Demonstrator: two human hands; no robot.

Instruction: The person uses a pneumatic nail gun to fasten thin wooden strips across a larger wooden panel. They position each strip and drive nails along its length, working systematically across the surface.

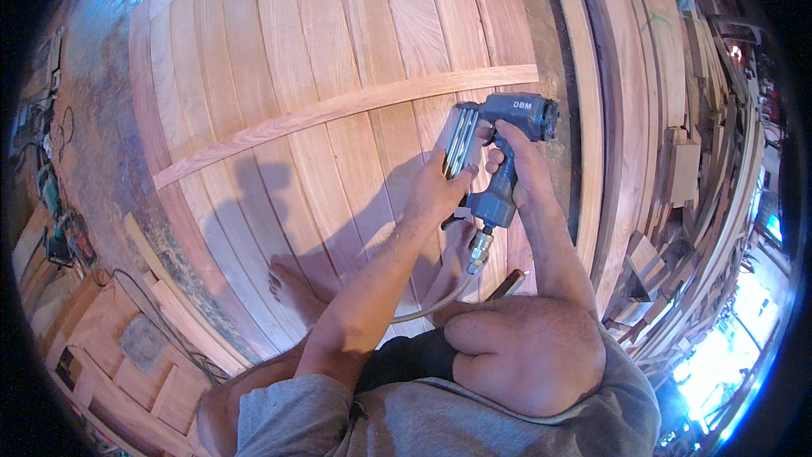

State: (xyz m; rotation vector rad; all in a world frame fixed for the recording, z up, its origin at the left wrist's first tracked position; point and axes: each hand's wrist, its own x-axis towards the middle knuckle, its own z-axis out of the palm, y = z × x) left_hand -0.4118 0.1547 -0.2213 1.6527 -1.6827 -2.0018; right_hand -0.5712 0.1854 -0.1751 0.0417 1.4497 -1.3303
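Observation:
A dark blue pneumatic nail gun (502,189) is held up between my hands, over a wide panel of pale reddish planks (338,25). My right hand (531,165) wraps its handle, with fingers near the trigger. Around the silver magazine (462,140) on its left side, my left hand (434,193) is closed. A metal air coupling (480,251) hangs from the handle's base, and a pale hose (436,303) curves away from it past my legs. Just beyond the tool, a narrow wooden batten (338,107) lies crosswise over the planks.
My bare feet (292,283) rest on the panel. Long boards (630,101) and stacked offcuts (685,169) line the right side. Power tools (63,224) lie at the far left, above a wooden frame (118,381). A dark cable (161,317) runs beside loose wood strips (190,313).

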